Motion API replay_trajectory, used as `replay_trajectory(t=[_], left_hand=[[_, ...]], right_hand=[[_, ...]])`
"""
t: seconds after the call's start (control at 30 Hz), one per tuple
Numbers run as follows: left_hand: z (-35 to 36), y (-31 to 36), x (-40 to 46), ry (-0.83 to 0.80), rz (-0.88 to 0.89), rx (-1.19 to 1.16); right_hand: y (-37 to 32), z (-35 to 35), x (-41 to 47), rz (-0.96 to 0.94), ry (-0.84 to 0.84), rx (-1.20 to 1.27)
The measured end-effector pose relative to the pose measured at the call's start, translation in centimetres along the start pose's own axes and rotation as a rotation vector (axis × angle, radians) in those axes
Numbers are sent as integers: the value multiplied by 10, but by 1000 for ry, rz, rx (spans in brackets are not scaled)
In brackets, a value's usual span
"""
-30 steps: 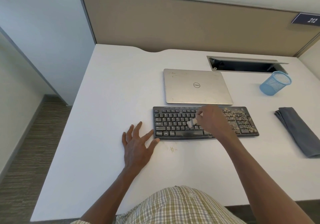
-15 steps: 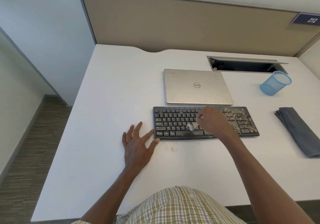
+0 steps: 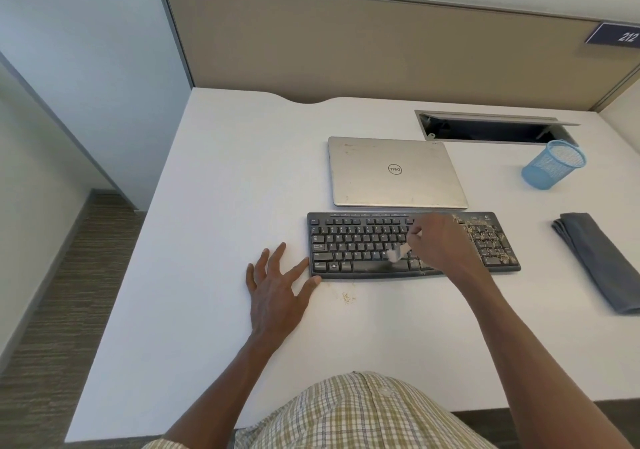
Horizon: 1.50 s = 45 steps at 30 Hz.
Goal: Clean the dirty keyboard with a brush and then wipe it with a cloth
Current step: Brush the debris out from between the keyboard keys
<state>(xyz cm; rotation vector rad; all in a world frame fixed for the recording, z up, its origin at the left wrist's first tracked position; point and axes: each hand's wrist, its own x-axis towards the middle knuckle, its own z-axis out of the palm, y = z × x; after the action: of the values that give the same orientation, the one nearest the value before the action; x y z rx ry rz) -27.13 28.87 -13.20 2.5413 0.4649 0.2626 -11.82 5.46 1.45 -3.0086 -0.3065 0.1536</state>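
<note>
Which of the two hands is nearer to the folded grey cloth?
Right. The right hand grips a brush over the keyboard, left of the cloth; the left hand lies beyond the keyboard's far end.

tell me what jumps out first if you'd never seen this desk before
The black keyboard at the desk's middle draws the eye: its right end is crusted with tan crumbs, while the right hand holds a small brush on the keys. The left hand lies flat by the keyboard's left end. Behind sits a closed silver laptop, and a folded grey cloth waits at the far right.
</note>
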Motion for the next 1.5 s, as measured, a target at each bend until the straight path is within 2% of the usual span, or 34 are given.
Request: replay_trajectory(t=[0.1, 0.23, 0.37, 0.5, 0.6, 0.7, 0.83, 0.93, 1.2, 1.37, 1.5], left_hand=[[1, -2, 0, 5, 8, -4], [1, -1, 0, 3, 5, 6], [0, -1, 0, 8, 10, 4], [0, -1, 0, -7, 0, 6], [1, -1, 0, 5, 7, 3], [0, 0, 1, -7, -1, 15], [-1, 0, 0, -15, -1, 18], [-1, 1, 0, -15, -4, 19], [-2, 0, 0, -9, 1, 16], [-2, 0, 0, -3, 8, 20], [-2, 1, 0, -6, 2, 17]], right_hand=[[-2, -3, 2, 10, 37, 20], [0, -1, -1, -20, -33, 20], [-1, -2, 1, 23, 17, 35], [-1, -4, 0, 0, -48, 44], [0, -5, 1, -9, -9, 34], [-1, -4, 1, -33, -59, 23], [0, -5, 0, 5, -19, 75], [2, -5, 0, -14, -78, 51], [6, -5, 1, -30, -97, 23], [11, -6, 1, 78, 54, 57], [13, -1, -3, 108, 86, 78]])
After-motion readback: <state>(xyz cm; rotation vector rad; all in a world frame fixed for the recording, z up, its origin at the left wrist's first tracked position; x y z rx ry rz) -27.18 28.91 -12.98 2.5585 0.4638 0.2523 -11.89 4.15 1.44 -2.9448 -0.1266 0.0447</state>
